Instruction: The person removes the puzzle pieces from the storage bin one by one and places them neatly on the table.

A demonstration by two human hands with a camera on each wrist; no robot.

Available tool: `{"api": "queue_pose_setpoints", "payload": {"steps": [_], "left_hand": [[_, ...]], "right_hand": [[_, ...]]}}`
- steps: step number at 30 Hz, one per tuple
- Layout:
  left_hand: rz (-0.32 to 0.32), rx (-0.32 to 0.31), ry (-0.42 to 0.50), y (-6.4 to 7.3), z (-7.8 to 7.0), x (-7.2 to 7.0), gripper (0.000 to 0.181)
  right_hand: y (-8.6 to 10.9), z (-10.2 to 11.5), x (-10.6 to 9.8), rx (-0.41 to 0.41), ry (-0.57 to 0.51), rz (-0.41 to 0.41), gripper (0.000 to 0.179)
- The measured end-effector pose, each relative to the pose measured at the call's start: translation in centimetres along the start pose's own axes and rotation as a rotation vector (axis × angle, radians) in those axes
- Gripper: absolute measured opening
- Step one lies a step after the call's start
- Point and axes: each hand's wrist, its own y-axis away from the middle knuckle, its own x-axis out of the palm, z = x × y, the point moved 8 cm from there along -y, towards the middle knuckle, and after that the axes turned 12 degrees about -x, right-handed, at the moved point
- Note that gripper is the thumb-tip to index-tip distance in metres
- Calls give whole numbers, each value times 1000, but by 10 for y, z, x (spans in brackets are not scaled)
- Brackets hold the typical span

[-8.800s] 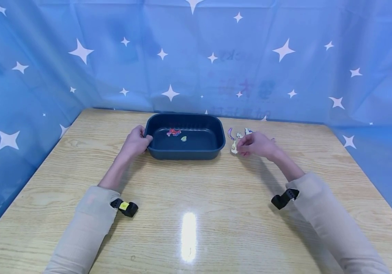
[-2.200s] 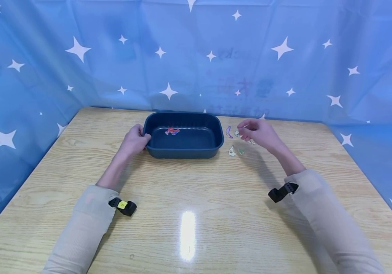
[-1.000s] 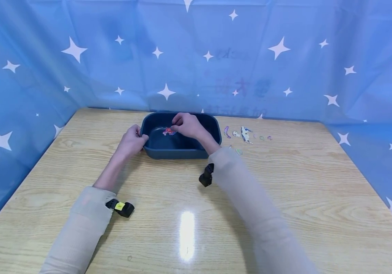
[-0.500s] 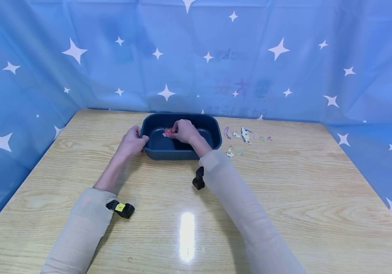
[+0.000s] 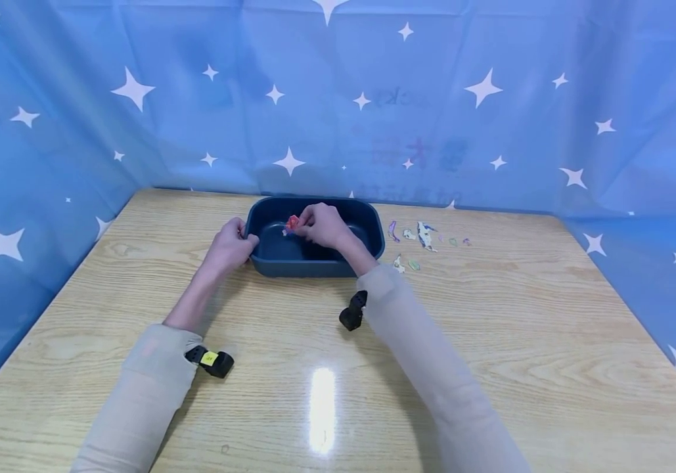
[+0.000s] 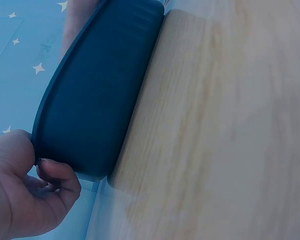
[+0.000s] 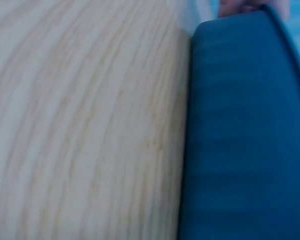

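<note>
A dark blue rectangular basin (image 5: pixel 316 268) stands at the back of the table. My left hand (image 5: pixel 232 244) grips its left rim, thumb on one side and curled fingers on the other, as the left wrist view shows on the basin wall (image 6: pixel 100 90). Inside the basin, my right hand (image 5: pixel 326 226) pinches a small red flat cutout (image 5: pixel 293 223) between thumb and fingertips. A pale bit (image 5: pixel 286 232) shows just below it; I cannot tell whether it is a separate piece. In the right wrist view the basin's outer wall (image 7: pixel 245 125) hides the right hand.
Right of the basin lie several flat cutouts: a purple strip (image 5: pixel 393 230), a larger white-and-blue piece (image 5: pixel 426 236), a white piece (image 5: pixel 399 264), a green one (image 5: pixel 414 265) and smaller bits. A blue starry curtain (image 5: pixel 338 98) hangs behind the wooden table (image 5: pixel 255 368).
A pale green piece seen in the basin earlier is gone from it, and a green piece lies on the table. My right hand moved left into the basin and now raises the red cutout slightly.
</note>
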Motion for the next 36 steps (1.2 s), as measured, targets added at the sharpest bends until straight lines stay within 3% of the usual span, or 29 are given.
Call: {"api": "queue_pose_setpoints", "payload": {"steps": [12, 20, 25, 36], "left_hand": [[8, 0, 4, 0, -1, 1, 8], [10, -5, 1, 0, 1, 1, 7], [16, -9, -3, 0, 2, 1, 7], [15, -7, 11, -2, 2, 1, 8]], "right_hand": [[38, -18, -61, -94, -328, -180, 21], [78, -42, -110, -44, -339, -262, 28], [105, -65, -123, 13, -281, -241, 29], [163, -121, -132, 177, -177, -71, 26]]}}
